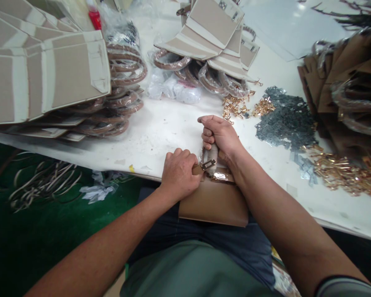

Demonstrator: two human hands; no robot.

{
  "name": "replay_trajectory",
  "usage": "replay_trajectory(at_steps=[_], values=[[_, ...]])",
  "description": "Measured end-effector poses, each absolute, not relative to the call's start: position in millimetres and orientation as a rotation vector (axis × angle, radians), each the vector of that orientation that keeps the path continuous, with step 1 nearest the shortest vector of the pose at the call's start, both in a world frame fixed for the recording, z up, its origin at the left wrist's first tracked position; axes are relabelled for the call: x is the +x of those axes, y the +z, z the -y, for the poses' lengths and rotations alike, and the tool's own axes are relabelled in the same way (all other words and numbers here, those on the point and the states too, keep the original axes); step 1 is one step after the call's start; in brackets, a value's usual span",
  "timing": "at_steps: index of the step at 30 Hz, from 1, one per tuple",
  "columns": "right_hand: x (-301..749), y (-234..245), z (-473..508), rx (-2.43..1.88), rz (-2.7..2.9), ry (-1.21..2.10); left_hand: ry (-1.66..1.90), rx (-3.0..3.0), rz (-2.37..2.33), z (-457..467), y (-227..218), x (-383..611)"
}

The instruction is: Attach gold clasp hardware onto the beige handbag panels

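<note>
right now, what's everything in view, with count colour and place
brown bag: one, tan, table's near edge, under both hands
clasp strap: one, tan with gold clasp, on the bag
wrapped handle: one, greyish in clear film, above the bag
beige bags: many, beige and cream, far left and top centre
dark brown bags: several, brown, right edge
gold fittings: many, gold, piles centre and right
grey plates: many, grey, right of centre
table: one, white
loose straps: many, pale, green floor at left
left hand: one, closed on the clasp strap
right hand: one, closed around the wrapped handle
</note>
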State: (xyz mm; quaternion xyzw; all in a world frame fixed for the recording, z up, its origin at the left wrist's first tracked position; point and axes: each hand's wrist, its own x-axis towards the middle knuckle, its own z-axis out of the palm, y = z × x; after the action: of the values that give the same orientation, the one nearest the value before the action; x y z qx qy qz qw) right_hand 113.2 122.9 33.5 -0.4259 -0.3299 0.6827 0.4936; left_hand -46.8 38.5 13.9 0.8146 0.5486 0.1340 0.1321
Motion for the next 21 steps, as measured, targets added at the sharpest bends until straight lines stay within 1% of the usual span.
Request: replay_trajectory(at_steps=[8,14,16,19,21], values=[[111,35,-122,-1.028,0.809,1.635,0.362,2.356,-1.603,-39,14,-48],[107,36,-123,-1.072,0.857,1.595,0.428,2.397,-1.611,-36,16,-48],[114,50,-122,-1.083,0.870,1.483,0.453,2.401,-1.616,-36,16,-49],[134,93,-98,-1.039,0.868,1.129,0.496,2.397,-1.605,-35,17,-51],[147,126,-62,-1.034,0.918,0.892,0.550,2.360,-1.597,-32,20,-52]])
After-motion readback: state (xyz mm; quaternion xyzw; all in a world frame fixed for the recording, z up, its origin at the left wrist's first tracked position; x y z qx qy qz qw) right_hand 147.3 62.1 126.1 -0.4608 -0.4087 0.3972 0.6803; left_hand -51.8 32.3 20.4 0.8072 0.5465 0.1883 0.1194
